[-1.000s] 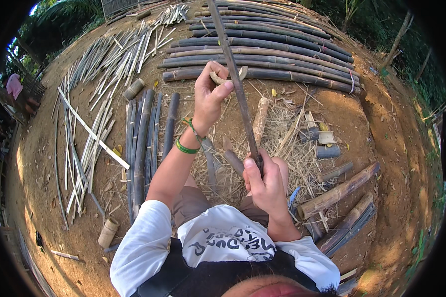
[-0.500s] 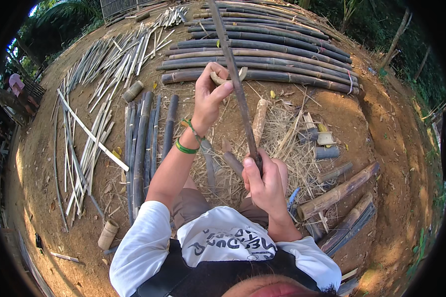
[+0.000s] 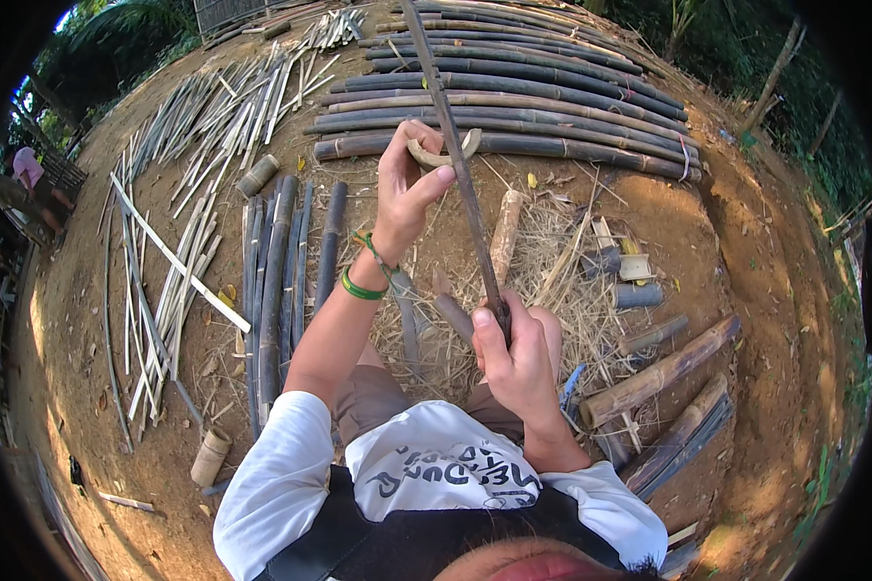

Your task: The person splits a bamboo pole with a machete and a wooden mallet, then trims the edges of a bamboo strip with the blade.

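Note:
My right hand [image 3: 510, 351] is closed around the lower end of a long, narrow, dark strip [image 3: 462, 165] that looks like bamboo. The strip slants up and away, past the top of the picture. Farther off, my left hand [image 3: 409, 184] is closed on a pale, curved piece of split bamboo [image 3: 433, 158], its thumb lying toward the strip. That piece sits behind the dark strip, which crosses in front of it. Whether the two touch, I cannot tell. Below my hands, a grey flat blade-like thing [image 3: 409, 324] lies on the ground near my legs.
Dark bamboo poles [image 3: 543, 145] lie in a row ahead. Pale split strips [image 3: 189, 271] are scattered at left, beside shorter dark lengths [image 3: 277, 281]. Shavings [image 3: 572, 261] cover the ground before me. Cut sections [image 3: 664, 373] lie at right. A person [image 3: 29, 169] is at the far left.

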### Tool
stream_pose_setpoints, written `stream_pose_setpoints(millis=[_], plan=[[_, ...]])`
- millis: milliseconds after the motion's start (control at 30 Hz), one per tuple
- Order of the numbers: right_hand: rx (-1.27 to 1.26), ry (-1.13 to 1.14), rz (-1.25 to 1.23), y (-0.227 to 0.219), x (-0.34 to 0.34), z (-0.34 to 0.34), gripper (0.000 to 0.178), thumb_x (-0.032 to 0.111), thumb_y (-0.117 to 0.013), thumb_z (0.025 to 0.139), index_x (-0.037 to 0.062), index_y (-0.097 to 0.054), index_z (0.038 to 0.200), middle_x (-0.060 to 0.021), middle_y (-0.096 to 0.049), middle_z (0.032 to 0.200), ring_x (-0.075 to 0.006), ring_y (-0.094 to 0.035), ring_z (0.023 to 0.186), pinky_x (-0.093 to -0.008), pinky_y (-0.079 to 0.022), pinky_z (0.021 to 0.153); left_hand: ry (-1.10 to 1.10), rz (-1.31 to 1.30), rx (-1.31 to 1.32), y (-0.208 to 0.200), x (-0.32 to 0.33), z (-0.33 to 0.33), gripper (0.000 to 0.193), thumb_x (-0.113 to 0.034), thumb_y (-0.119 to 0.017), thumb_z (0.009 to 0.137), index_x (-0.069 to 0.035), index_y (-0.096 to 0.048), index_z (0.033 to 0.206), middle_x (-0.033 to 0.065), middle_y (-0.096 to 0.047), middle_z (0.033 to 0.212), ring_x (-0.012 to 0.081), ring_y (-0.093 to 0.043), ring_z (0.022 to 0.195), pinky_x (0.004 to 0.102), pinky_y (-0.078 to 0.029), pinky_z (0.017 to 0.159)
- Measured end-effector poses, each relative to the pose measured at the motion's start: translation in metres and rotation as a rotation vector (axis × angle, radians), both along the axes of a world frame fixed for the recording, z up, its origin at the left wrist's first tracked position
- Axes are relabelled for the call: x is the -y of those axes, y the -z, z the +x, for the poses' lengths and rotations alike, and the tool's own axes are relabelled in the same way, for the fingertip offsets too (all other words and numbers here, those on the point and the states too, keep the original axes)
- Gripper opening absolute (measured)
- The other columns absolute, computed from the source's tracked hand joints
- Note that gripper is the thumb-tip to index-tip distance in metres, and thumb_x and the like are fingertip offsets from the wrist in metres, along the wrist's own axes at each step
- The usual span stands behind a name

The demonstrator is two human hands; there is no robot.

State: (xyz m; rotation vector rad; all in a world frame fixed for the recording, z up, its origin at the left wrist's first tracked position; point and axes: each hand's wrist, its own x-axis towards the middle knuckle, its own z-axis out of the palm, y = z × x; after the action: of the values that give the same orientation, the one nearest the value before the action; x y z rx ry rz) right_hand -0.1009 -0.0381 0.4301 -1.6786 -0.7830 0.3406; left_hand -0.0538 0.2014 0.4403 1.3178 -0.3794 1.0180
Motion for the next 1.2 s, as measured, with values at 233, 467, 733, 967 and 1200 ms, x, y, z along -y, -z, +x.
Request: stream_pose_setpoints(millis=[233,467,733,967,1200], plan=[[0.09,0.012,-0.035,-0.009,0.002,0.002,0.03,0.027,-0.062,0.102,-0.0026,-0.059,0.099,-0.017,-0.063,0.067,-0.0322,-0.066,0.061,-0.0399,-0.047,0.058,-0.015,0.02,-0.032,-0.003,0.001,-0.002,0.037,-0.021,-0.079,0.082,-0.007,-0.049,0.097,0.0,-0.045,0.096,0.0094,-0.041,0.085,0.026,-0.037,0.076],[0.042,0.02,-0.047,-0.013,0.004,0.01,0.03,0.026,-0.062,0.102,-0.0037,-0.059,0.099,-0.0175,-0.063,0.068,-0.0345,-0.066,0.061,-0.0398,-0.047,0.057,-0.091,0.117,-0.018,-0.007,-0.002,0.004,0.04,-0.032,-0.071,0.088,-0.005,-0.051,0.111,0.003,-0.05,0.105,0.0115,-0.046,0.095,0.0278,-0.039,0.086],[0.078,0.026,-0.086,-0.022,0.002,0.024,0.031,0.026,-0.063,0.101,-0.004,-0.059,0.1,-0.0176,-0.063,0.064,-0.0365,-0.067,0.061,-0.0411,-0.047,0.056,-0.609,0.313,0.279,-0.07,-0.035,-0.01,0.048,-0.035,-0.056,0.097,0.002,-0.051,0.127,0.0132,-0.057,0.118,0.022,-0.054,0.114,0.0402,-0.04,0.103],[0.114,0.041,-0.111,-0.029,-0.002,0.05,0.031,0.028,-0.063,0.101,-0.0021,-0.061,0.101,-0.0174,-0.064,0.065,-0.0353,-0.067,0.059,-0.0409,-0.048,0.054,-0.731,0.815,0.369,-0.162,-0.029,0.003,0.04,-0.026,-0.065,0.093,0.002,-0.056,0.121,0.0157,-0.059,0.117,0.0274,-0.057,0.111,0.0393,-0.042,0.101],[0.038,0.07,-0.147,-0.093,-0.027,0.08,0.036,0.034,-0.06,0.102,-0.0024,-0.061,0.101,-0.0203,-0.064,0.068,-0.0412,-0.069,0.068,-0.0441,-0.049,0.059,-0.856,0.981,0.285,-0.219,-0.056,0.062,0.036,-0.025,-0.069,0.092,0.001,-0.06,0.117,0.0145,-0.062,0.115,0.0257,-0.058,0.107,0.0378,-0.044,0.095]])
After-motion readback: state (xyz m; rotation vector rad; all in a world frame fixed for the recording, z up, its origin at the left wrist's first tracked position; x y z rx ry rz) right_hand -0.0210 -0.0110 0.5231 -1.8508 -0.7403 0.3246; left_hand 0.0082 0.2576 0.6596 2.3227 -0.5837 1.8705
